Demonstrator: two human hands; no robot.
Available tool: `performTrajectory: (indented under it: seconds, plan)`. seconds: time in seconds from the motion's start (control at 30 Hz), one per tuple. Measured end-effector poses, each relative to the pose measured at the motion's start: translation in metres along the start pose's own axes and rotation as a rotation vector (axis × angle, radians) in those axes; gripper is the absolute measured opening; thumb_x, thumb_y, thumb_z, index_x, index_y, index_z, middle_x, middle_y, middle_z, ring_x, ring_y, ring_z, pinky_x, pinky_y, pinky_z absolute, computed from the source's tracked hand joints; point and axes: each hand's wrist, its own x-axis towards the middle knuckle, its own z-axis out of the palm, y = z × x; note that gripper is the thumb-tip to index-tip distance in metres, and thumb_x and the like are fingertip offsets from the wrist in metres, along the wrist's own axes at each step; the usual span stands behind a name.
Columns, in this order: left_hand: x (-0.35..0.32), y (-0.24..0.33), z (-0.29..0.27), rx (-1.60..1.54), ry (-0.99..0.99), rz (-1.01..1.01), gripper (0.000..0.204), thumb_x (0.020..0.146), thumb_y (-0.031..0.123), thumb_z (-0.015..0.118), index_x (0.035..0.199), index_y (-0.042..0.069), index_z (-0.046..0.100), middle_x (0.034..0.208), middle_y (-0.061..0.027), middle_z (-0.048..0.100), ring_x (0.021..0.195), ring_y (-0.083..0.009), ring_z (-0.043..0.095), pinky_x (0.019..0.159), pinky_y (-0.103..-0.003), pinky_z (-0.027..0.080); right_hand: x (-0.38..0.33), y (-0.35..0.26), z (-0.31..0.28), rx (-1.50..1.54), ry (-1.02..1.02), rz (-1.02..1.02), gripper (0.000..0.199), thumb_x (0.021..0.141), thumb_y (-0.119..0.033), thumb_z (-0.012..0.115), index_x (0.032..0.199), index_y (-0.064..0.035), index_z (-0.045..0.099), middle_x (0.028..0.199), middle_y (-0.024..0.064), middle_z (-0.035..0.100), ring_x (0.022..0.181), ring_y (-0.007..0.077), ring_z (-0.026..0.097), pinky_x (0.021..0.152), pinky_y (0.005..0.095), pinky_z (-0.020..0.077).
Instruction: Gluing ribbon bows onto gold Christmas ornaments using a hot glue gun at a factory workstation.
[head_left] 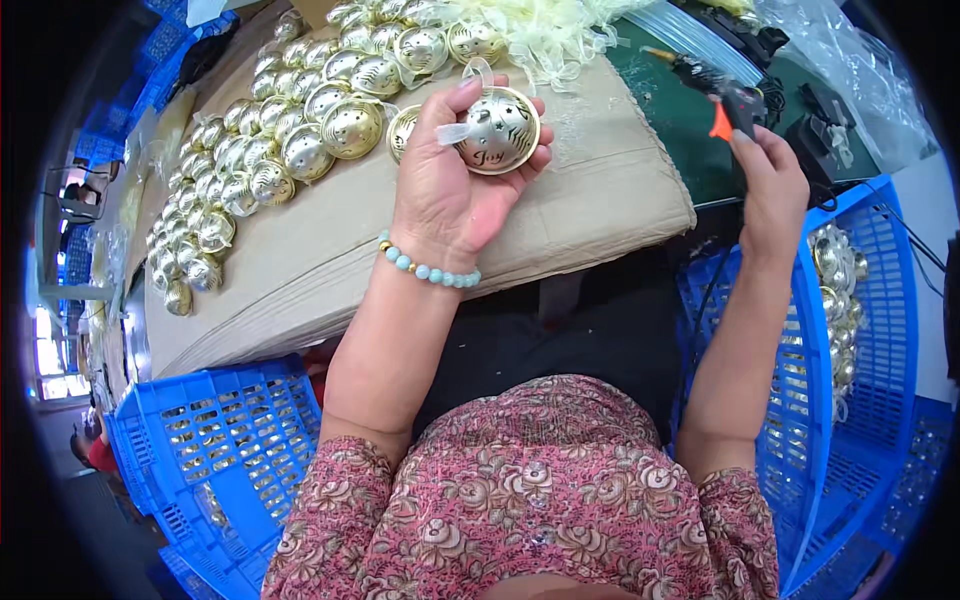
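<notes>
My left hand (455, 190) is closed around a round metallic bell ornament (499, 132), silver on its face with a gold rim, cut-out stars and dark lettering. A sheer pale ribbon loop (478, 72) stands up from its top, and a short pale ribbon end lies across its left side. Over the green surface at the right, my right hand (770, 175) grips a black glue gun (742, 105) with an orange trigger; its nozzle points up and to the left. The glue gun is apart from the bell. Another gold bell (402, 132) shows partly behind my left hand.
Rows of similar bells (290, 130) cover the left of the cardboard-topped table (590, 205). Pale yellow ribbon bows (560, 40) are heaped at the back. Clear sticks (690, 40) lie on the green surface. Blue crates with bells stand left (215, 430) and right (880, 330).
</notes>
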Motion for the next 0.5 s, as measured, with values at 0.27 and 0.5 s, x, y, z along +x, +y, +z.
performTrajectory:
  seconds: [0.27, 0.5]
  plan:
    - [0.008, -0.007, 0.003, -0.111, 0.092, 0.015, 0.022, 0.087, 0.026, 0.056, 0.101, 0.009, 0.051, 0.09, -0.0161, 0.06, 0.078, -0.0314, 0.06, 0.068, -0.04, 0.052, -0.053, -0.036, 0.004, 0.809, -0.51, 0.03, 0.053, 0.073, -0.013, 0.059, 0.122, 0.006, 0.05, 0.106, 0.0102, 0.062, 0.08, 0.0117, 0.056, 0.078, 0.0231, 0.0442]
    - [0.006, -0.012, 0.009, -0.095, 0.152, 0.076, 0.024, 0.087, 0.028, 0.057, 0.1, 0.009, 0.051, 0.092, -0.0148, 0.059, 0.081, -0.0304, 0.058, 0.068, -0.04, 0.051, -0.063, -0.044, 0.009, 0.818, -0.713, -0.069, 0.044, 0.086, -0.015, 0.056, 0.124, 0.0043, 0.044, 0.098, 0.0128, 0.06, 0.068, 0.0102, 0.048, 0.062, 0.0223, 0.0402]
